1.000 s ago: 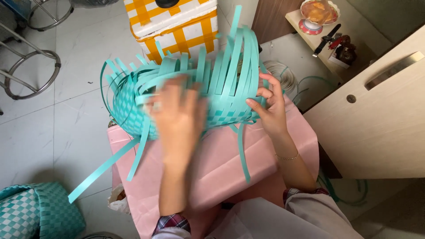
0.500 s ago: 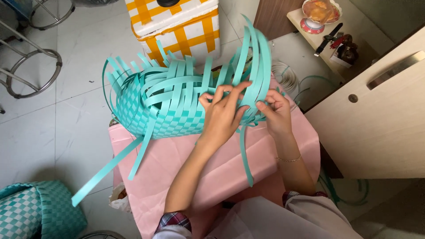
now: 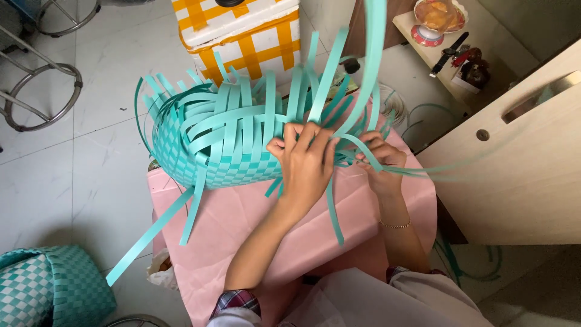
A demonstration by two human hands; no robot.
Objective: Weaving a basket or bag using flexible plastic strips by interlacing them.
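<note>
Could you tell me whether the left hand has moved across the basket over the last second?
Yes. The left hand has shifted rightward along the teal woven basket, away from the yellow checked box and closer to the right hand.

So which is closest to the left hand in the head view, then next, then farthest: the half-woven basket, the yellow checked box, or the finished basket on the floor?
1. Half-woven basket: touching the left hand, on the pink table.
2. Yellow checked box: behind the table, top of view.
3. Finished basket: on the floor, bottom-left corner.

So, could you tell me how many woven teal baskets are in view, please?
2: an unfinished basket on the pink-covered table under both hands, and a finished basket on the floor, bottom left, partly cut off.
</note>
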